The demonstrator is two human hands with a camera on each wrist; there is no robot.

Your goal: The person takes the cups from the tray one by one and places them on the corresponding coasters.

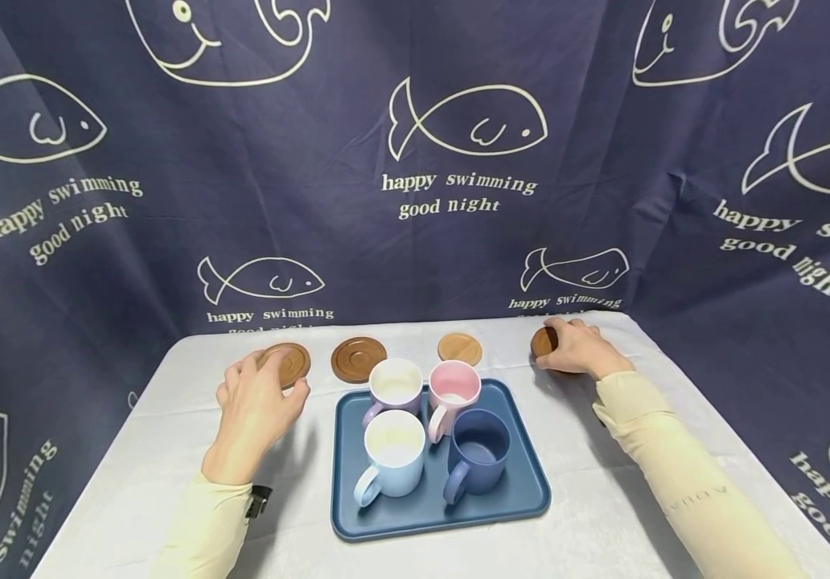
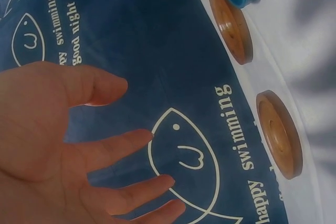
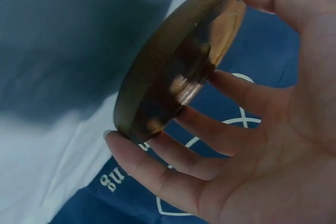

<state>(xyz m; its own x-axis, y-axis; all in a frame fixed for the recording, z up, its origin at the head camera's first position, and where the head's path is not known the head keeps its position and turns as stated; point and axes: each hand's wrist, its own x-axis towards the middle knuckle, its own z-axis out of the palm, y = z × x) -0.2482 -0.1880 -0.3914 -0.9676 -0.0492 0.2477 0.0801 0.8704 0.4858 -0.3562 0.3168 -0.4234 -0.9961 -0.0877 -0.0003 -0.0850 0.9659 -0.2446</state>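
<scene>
My left hand [image 1: 256,406] reaches over a round brown wooden coaster [image 1: 293,366] at the table's back left. In the left wrist view its thumb and fingers are spread and hold nothing; a coaster [image 2: 280,135] lies apart from the fingertips. At the back right, my right hand [image 1: 580,347] grips another wooden coaster [image 1: 544,341] by its edge. The right wrist view shows this coaster [image 3: 157,61] tilted, thumb on one side of the rim and fingertips along the other.
Two more coasters, one dark [image 1: 359,359] and one lighter [image 1: 460,348], lie along the back. A blue tray [image 1: 343,519] mid-table carries a purple mug [image 1: 396,394], pink mug [image 1: 454,382], light-blue mug [image 1: 402,470] and navy mug [image 1: 483,462]. A fish-print curtain [image 1: 357,241] hangs behind.
</scene>
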